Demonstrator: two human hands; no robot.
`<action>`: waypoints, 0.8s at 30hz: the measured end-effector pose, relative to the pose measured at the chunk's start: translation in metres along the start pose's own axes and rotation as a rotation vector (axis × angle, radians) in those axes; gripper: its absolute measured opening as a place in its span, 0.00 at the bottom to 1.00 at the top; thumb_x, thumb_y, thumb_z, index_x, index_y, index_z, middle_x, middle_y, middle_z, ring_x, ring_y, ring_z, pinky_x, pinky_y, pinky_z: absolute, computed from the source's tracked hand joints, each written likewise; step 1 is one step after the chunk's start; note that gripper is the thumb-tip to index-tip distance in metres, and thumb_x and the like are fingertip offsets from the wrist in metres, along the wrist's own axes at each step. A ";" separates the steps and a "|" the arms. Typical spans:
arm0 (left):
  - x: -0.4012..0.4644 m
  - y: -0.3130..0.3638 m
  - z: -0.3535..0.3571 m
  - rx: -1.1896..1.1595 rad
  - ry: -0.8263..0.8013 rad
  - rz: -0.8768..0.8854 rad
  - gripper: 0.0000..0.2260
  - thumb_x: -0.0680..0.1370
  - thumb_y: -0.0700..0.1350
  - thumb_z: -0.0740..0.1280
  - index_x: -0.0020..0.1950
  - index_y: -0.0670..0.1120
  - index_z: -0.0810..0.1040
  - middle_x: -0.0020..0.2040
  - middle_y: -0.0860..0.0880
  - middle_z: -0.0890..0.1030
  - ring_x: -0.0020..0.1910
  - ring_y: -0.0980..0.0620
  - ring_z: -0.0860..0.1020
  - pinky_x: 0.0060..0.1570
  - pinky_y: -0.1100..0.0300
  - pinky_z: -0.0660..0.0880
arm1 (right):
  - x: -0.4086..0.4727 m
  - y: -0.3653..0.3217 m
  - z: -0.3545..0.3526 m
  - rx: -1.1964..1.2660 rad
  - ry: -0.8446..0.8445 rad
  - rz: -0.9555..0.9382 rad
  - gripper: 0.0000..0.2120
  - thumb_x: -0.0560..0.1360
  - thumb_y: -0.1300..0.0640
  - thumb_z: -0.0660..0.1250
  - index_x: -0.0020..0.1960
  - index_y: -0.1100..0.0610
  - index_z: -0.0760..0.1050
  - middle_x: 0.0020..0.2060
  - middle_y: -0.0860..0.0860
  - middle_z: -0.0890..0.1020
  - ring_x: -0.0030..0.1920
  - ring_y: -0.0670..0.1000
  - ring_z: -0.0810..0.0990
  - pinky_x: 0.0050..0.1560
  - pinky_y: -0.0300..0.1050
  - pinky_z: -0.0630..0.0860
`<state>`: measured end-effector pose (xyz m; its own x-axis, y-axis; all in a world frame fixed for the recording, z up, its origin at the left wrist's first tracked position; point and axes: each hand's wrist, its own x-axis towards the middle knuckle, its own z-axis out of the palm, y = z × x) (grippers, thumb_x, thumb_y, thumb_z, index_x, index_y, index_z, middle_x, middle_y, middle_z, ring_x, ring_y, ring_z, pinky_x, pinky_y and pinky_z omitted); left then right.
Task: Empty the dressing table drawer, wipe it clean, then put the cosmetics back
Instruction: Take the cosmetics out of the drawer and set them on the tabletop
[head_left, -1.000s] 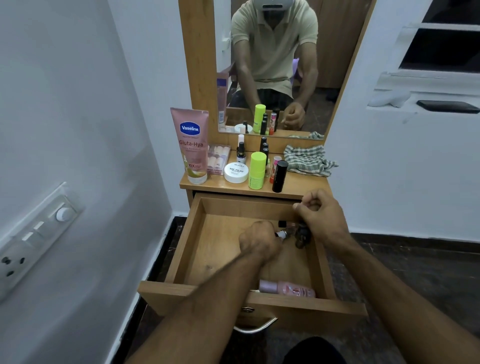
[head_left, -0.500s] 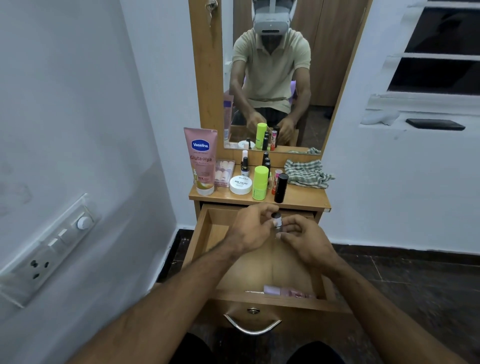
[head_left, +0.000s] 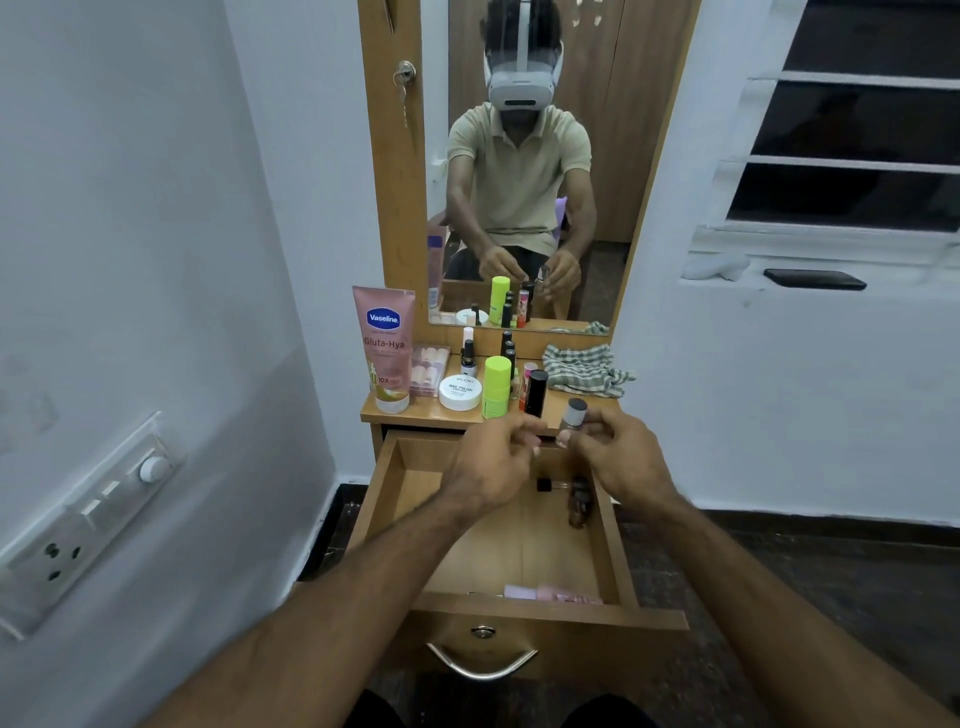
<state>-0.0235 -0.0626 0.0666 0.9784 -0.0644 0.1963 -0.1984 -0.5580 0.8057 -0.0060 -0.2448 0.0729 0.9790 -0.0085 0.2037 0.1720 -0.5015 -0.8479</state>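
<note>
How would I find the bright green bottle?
Look at the wooden dressing table top under the mirror. The green bottle stands upright near its front edge, between a white round jar and a black tube. Nothing else there is neon green.

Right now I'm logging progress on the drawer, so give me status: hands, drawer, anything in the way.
Right hand pinches small silver-capped bottle; left hand loosely curled, empty. Drawer open, pink bottle and small dark items inside. Tabletop crowded near black tube.
</note>
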 end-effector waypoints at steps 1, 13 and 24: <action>0.000 -0.003 0.001 0.027 -0.026 -0.022 0.13 0.79 0.43 0.69 0.62 0.55 0.81 0.48 0.60 0.83 0.45 0.62 0.80 0.49 0.56 0.82 | 0.006 0.001 -0.002 -0.017 0.020 0.003 0.06 0.74 0.52 0.76 0.50 0.46 0.81 0.44 0.43 0.84 0.45 0.40 0.82 0.38 0.31 0.73; 0.015 -0.046 0.008 0.198 -0.148 -0.145 0.15 0.78 0.38 0.65 0.56 0.57 0.82 0.48 0.63 0.81 0.52 0.60 0.79 0.56 0.53 0.80 | 0.069 0.023 0.019 -0.218 -0.062 0.086 0.10 0.79 0.54 0.69 0.59 0.46 0.79 0.48 0.38 0.82 0.56 0.47 0.79 0.68 0.58 0.70; 0.019 -0.056 0.021 0.196 -0.191 -0.170 0.13 0.79 0.42 0.65 0.57 0.56 0.83 0.52 0.60 0.83 0.54 0.57 0.80 0.59 0.54 0.78 | 0.078 0.023 0.031 -0.107 -0.074 0.017 0.15 0.81 0.60 0.65 0.65 0.50 0.79 0.60 0.44 0.83 0.62 0.46 0.79 0.67 0.50 0.74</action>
<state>0.0074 -0.0501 0.0136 0.9935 -0.1002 -0.0549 -0.0346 -0.7216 0.6915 0.0775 -0.2297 0.0542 0.9877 0.0444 0.1501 0.1470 -0.5917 -0.7926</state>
